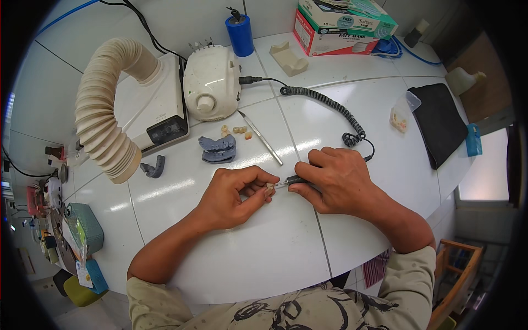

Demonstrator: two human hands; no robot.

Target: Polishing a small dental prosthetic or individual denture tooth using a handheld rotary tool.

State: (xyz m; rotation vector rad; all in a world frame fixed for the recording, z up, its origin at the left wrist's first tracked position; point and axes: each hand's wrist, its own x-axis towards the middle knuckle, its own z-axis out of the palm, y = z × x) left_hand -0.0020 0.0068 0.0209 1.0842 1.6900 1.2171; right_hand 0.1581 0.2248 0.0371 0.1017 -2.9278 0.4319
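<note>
My left hand [236, 195] pinches a small cream tooth piece [269, 189] between thumb and fingertips. My right hand [335, 179] is closed round a black and silver rotary handpiece [295, 180], its thin tip at the piece. Its coiled cord [324, 99] runs to a white control unit [213, 82]. Beyond my hands lie a grey dental model [217, 148], a smaller grey model piece [153, 166], some small cream and orange pieces [240, 130] and a silver pen-like tool [260, 137].
A ribbed hose [102, 113] on a white box arches at the left. Mask boxes [335, 36], a cream block [287, 58] and a blue cylinder [240, 38] stand behind. A small bag [400, 118] and black mat [434, 124] lie right. A teal box [88, 225] sits at the left edge.
</note>
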